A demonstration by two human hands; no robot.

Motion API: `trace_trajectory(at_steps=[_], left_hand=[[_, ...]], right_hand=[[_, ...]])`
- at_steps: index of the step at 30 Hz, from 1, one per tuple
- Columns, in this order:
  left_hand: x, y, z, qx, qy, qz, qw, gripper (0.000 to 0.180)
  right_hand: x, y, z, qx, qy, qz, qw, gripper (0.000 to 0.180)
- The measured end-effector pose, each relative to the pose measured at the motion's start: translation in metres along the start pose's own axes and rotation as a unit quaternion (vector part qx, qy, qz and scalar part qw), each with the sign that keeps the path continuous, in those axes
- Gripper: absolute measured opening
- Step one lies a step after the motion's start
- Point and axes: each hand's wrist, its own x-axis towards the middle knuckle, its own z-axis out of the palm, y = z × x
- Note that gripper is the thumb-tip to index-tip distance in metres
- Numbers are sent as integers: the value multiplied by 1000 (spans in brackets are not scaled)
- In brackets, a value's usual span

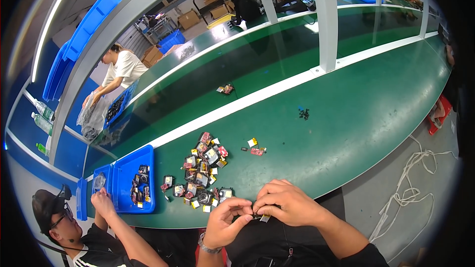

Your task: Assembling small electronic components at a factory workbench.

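Blue tray (123, 178): set at the far left of the green bench (356, 118), small dark parts held inside.
Parts pile (203, 173): black, red and yellow-tagged pieces heaped beside the tray.
Left hand (225, 220): fingers pinched shut on a small component (261, 216) (yellow tag showing) at the bench's near edge.
Right hand (289, 202): closed on the same component.
Black bits (304, 113): scattered farther right.

Long green workbench (356, 113), white frame posts (324, 20), grey floor (435, 202), ceiling strip light (52, 24)
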Motion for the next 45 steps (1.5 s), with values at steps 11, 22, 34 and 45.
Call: trace_trajectory(at_steps=[11,22,34,45], left_hand=[[14,19,10,280,54,22,958,32],[27,25,15,417,-54,16,907,20],[-8,-10,38,-16,96,-4,995,21],[-32,-26,36,-184,123,-9,975,40]], right_hand=[[-1,2,2,-11,23,-35,999,9],[-4,-1,-4,-25,-15,-51,998,11],[-16,-19,4,51,33,-30,998,11],[-13,-20,-10,75,-28,14,997,11]])
